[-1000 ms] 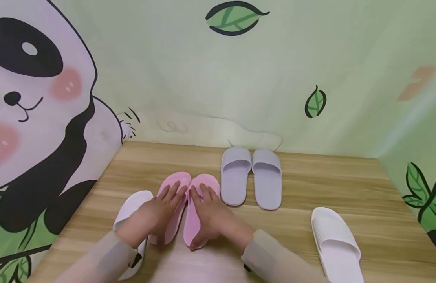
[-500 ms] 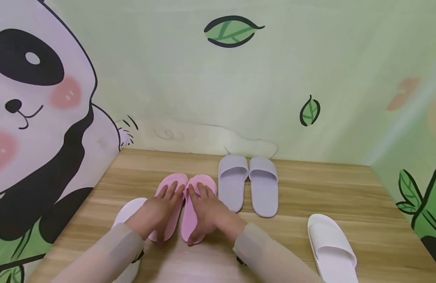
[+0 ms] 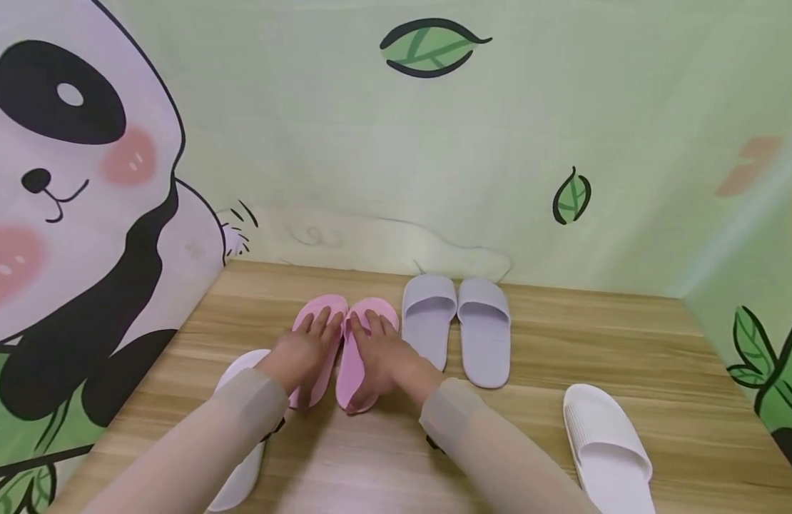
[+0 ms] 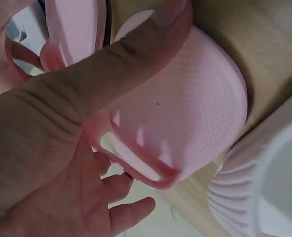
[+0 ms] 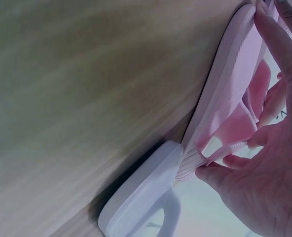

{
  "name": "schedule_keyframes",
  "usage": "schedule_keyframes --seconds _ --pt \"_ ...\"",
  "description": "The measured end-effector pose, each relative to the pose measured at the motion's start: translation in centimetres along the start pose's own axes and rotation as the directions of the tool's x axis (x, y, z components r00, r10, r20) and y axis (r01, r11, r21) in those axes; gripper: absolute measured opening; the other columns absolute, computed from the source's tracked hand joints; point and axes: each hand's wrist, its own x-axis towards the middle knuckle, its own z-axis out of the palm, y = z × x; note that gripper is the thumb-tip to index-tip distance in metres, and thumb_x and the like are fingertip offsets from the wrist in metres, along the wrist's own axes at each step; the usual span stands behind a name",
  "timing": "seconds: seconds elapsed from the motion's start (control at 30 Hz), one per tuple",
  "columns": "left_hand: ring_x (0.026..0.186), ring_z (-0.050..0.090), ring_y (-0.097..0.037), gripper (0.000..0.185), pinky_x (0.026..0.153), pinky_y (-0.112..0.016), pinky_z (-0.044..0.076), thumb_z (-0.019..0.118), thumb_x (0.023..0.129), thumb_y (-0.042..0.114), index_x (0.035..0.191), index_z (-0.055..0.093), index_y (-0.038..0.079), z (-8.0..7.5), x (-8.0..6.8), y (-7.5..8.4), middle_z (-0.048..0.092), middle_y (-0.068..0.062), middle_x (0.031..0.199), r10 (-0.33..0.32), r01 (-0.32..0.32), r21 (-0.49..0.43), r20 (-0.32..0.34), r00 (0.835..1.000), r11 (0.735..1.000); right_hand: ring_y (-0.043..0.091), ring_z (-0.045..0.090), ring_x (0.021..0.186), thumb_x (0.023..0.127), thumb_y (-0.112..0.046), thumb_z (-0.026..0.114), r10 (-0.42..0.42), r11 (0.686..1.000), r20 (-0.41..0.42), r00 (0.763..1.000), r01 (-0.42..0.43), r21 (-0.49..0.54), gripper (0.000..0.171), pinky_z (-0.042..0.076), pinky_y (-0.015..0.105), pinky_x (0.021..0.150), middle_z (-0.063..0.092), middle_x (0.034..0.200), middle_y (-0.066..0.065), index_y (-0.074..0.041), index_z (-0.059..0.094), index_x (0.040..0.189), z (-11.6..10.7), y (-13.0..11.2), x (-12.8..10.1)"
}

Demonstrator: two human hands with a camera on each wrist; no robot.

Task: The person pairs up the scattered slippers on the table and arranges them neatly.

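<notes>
Two pink slippers (image 3: 344,343) lie side by side on the wooden bench (image 3: 595,343) — left hand (image 3: 302,353) and right hand (image 3: 377,360) each hold one, fingers over the strap (thumbs hooked beneath); grey slippers (image 3: 457,325) sit just beside them.

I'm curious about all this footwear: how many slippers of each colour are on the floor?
Pink slippers: 2
Lilac-grey slippers: 2
White slippers: 2
Total: 6
</notes>
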Motion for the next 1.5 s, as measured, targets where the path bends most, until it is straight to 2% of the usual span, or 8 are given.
schedule_keyframes --seconds 0.17,0.33,0.43,0.7,0.97,1.2,1.5 --pt "0.147 0.036 -0.056 0.137 0.102 -0.067 0.051 0.104 0.054 0.018 0.16 0.021 -0.008 -0.1 0.4 -0.3 0.023 -0.034 0.166 0.008 -0.008 0.012 -0.034 0.999 1.0 0.037 0.019 0.159 0.058 -0.069 0.092 0.002 1.0 -0.006 1.0 -0.002 -0.006 0.152 0.033 0.045 0.126 0.009 0.173 0.017 -0.013 0.003 0.168 -0.2 0.3 0.8" --pt "0.146 0.038 -0.055 0.144 0.101 -0.061 0.054 0.106 0.048 0.025 0.16 0.022 -0.008 -0.1 0.9 -0.8 0.025 -0.035 0.165 0.005 -0.002 0.044 -0.053 0.999 0.999 0.037 0.019 0.159 0.06 -0.066 0.092 -0.007 1.0 -0.01 1.0 0.007 0.008 0.148 0.033 0.045 0.126 0.01 0.173 0.016 -0.013 0.005 0.168 -0.6 0.4 1.4" --pt "0.146 0.039 -0.055 0.146 0.102 -0.061 0.054 0.107 0.046 0.027 0.16 0.023 -0.007 0.0 1.3 -1.0 0.026 -0.034 0.165 0.018 -0.015 0.042 -0.072 0.997 0.999 0.037 0.02 0.159 0.06 -0.067 0.092 0.005 1.0 0.0 1.0 -0.005 -0.007 0.148 0.037 0.047 0.123 0.011 0.174 0.016 -0.014 0.006 0.168 -0.9 0.6 1.6" --pt "0.14 0.048 -0.052 0.142 0.098 -0.051 0.059 0.107 0.042 0.029 0.157 0.031 -0.006 0.0 2.1 -1.5 0.036 -0.032 0.161 0.057 -0.04 0.108 -0.159 0.986 0.993 0.039 0.02 0.159 0.061 -0.066 0.092 0.015 1.0 0.0 1.0 -0.015 -0.009 0.146 0.034 0.049 0.125 0.011 0.174 0.017 -0.013 0.007 0.168 -1.2 1.3 2.2" --pt "0.146 0.042 -0.051 0.145 0.108 -0.053 0.053 0.108 0.044 0.026 0.16 0.026 -0.003 -0.4 2.9 -1.9 0.03 -0.03 0.165 0.043 -0.036 0.057 -0.128 0.991 0.998 0.04 0.019 0.159 0.063 -0.066 0.092 0.033 0.999 0.01 0.999 -0.032 -0.02 0.146 0.03 0.049 0.127 0.009 0.174 0.017 -0.014 0.005 0.168 -1.7 1.7 2.8" --pt "0.146 0.042 -0.049 0.146 0.108 -0.058 0.051 0.107 0.044 0.025 0.162 0.026 -0.001 -0.5 3.2 -2.0 0.03 -0.028 0.166 0.027 -0.016 0.077 -0.142 0.99 0.997 0.039 0.018 0.16 0.064 -0.065 0.092 0.043 0.999 0.006 0.999 -0.043 -0.031 0.145 0.021 0.046 0.131 0.009 0.174 0.018 -0.013 0.005 0.168 -2.0 1.9 3.3" --pt "0.151 0.037 -0.046 0.147 0.112 -0.064 0.045 0.107 0.047 0.026 0.164 0.021 0.003 -0.8 4.1 -2.4 0.024 -0.024 0.17 0.002 0.005 0.072 -0.101 0.995 0.997 0.039 0.016 0.16 0.064 -0.062 0.093 0.063 0.998 -0.001 0.998 -0.063 -0.027 0.145 0.019 0.046 0.131 0.009 0.174 0.018 -0.013 0.005 0.168 -2.2 2.1 3.8"
